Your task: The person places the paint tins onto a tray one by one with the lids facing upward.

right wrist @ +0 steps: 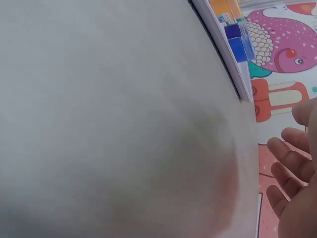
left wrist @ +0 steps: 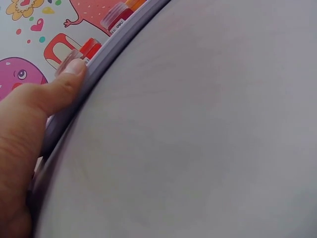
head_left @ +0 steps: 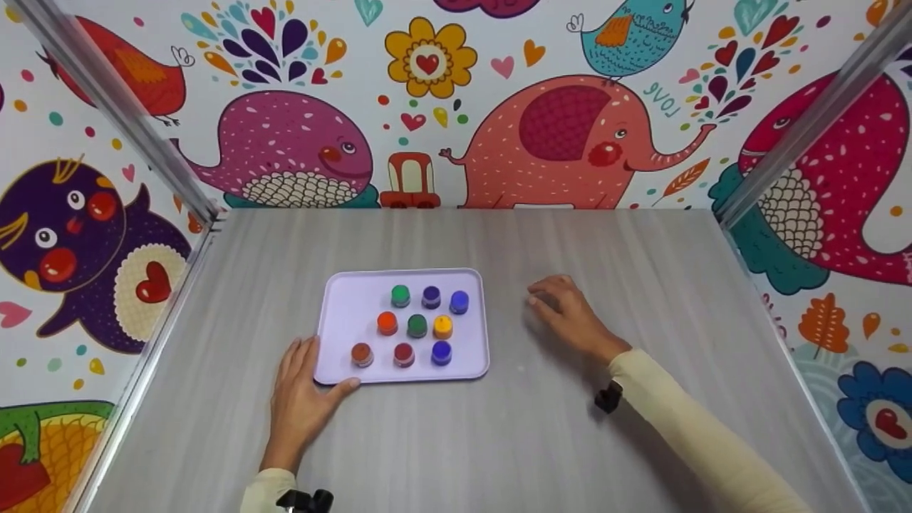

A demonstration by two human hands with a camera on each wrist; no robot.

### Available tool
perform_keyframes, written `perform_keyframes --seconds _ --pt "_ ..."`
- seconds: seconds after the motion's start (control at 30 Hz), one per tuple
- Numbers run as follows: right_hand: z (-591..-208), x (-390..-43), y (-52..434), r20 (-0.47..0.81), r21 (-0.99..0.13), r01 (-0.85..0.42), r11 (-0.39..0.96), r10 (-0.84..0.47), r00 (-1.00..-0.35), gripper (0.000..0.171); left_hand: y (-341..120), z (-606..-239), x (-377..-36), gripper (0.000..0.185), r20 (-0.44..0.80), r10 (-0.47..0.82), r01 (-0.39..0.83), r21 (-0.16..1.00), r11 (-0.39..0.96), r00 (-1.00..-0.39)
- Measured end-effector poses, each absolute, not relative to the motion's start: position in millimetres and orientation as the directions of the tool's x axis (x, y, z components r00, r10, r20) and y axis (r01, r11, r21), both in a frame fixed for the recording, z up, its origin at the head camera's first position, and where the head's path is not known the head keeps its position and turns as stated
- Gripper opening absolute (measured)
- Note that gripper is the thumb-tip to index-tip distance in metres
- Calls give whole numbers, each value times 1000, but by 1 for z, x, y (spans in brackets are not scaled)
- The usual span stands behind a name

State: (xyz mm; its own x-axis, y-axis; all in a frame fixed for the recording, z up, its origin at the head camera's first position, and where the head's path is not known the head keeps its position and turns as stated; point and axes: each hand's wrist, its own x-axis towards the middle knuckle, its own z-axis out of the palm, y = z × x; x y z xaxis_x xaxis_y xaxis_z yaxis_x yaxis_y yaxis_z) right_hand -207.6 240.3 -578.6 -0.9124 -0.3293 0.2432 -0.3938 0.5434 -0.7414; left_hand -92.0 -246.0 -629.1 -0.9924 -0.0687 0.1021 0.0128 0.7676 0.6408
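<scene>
A pale lilac tray (head_left: 342, 306) lies on the table, bearing several small paint jars in loose rows. Among them are an orange jar (head_left: 387, 323), a yellow jar (head_left: 442, 326), a brown jar (head_left: 362, 354) and a dark red jar (head_left: 404, 354); the rest are greens, blues and purple. My left hand (head_left: 303, 402) holds the tray's near left corner, thumb on the front rim (left wrist: 94, 67) and fingers along the left side. To the right of the tray, apart from it, my right hand (head_left: 573, 317) has loosely bent fingers and nothing in them.
The grey wood-look table (head_left: 513, 442) meets printed walls at the back and both sides. Metal posts (head_left: 819, 121) stand at its back corners. Each wrist wears a small black camera (head_left: 608, 397).
</scene>
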Motion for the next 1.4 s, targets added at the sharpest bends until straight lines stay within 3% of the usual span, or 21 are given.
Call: perform_keyframes --seconds 0.2,1.03,1.4 --pt "-582 -196 250 258 -740 -375 558 -279 -925 23 -241 -629 -91 113 105 -49 31 648 761 -993" --pt "-578 -179 258 278 -712 -407 573 -301 -912 28 -247 -625 -76 111 63 -103 -37 656 754 -993" --pt "-574 -168 272 397 -574 -506 644 -322 -860 39 -248 -621 -77 99 72 -42 19 692 721 -997"
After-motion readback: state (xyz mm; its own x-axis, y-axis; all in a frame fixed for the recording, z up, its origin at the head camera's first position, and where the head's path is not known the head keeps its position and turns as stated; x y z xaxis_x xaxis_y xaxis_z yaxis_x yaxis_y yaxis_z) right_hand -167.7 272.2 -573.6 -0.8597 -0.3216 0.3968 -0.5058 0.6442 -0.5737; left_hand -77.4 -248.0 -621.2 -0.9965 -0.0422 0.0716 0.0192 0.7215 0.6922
